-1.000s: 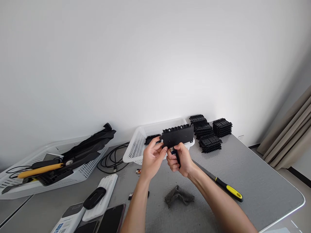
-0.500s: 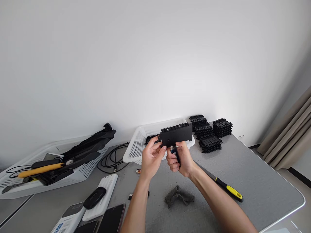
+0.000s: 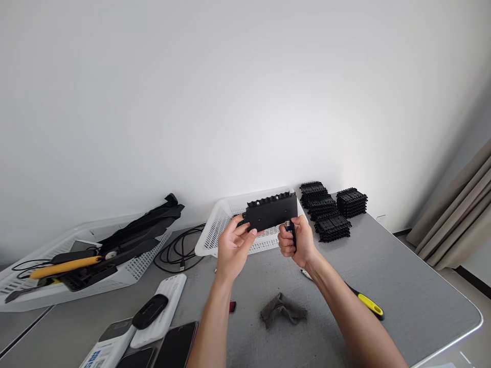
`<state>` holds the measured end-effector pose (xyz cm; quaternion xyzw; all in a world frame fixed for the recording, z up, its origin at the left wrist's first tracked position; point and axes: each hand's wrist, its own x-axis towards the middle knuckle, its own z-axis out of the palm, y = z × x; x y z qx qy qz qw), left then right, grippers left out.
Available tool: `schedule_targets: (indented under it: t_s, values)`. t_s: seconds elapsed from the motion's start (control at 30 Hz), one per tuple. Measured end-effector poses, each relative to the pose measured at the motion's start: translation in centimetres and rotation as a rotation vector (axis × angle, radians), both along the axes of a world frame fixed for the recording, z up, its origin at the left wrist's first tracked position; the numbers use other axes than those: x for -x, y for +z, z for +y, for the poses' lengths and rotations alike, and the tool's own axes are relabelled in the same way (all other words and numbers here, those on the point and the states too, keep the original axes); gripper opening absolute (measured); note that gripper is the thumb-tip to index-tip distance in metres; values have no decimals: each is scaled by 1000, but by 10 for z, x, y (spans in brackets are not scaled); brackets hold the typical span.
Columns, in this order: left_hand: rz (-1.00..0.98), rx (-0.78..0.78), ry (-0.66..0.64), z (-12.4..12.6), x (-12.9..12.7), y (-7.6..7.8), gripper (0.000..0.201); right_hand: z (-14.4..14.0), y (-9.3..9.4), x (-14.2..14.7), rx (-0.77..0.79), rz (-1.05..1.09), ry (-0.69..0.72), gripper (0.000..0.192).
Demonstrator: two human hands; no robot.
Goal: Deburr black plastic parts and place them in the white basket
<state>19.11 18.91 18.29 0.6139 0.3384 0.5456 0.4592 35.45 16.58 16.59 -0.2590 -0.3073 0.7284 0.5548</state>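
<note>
My left hand (image 3: 235,246) pinches the left end of a flat black plastic part (image 3: 271,211), fingers behind and thumb in front. The part is raised, with a row of toothed ridges along its top edge. My right hand (image 3: 297,239) is closed in a fist around a lighter (image 3: 287,225) whose metal top and bluish body show between the fingers. The lighter's top is close under the lower right edge of the part; I cannot see a flame. Behind the hands stands a white plastic basket (image 3: 209,237) with a few black parts inside, mostly hidden.
Stacks of similar black parts (image 3: 332,226) stand at the back right. A grey cloth (image 3: 283,310) and a tool with a black-and-yellow handle (image 3: 370,305) lie near the front. To the left are a loaded white basket (image 3: 130,273), a black cable (image 3: 180,250), a white power bank (image 3: 174,296) and phones (image 3: 177,345).
My right hand has moved right along the part's underside with the lighter. My left hand has shifted slightly left with the black part.
</note>
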Motion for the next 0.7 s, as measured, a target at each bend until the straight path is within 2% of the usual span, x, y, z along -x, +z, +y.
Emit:
schedule_targets:
  t_s: [0.4, 0.6, 0.7]
  values:
    - [2, -10, -19, 1, 1, -3, 47, -1, 0, -1, -6, 13, 6, 28]
    - [-54, -10, 33, 6, 3, -4, 47, -7, 8, -5, -184, -36, 134, 39]
    - [-83, -11, 67, 9, 6, -4, 45, -16, 17, -10, -308, -223, 115, 35]
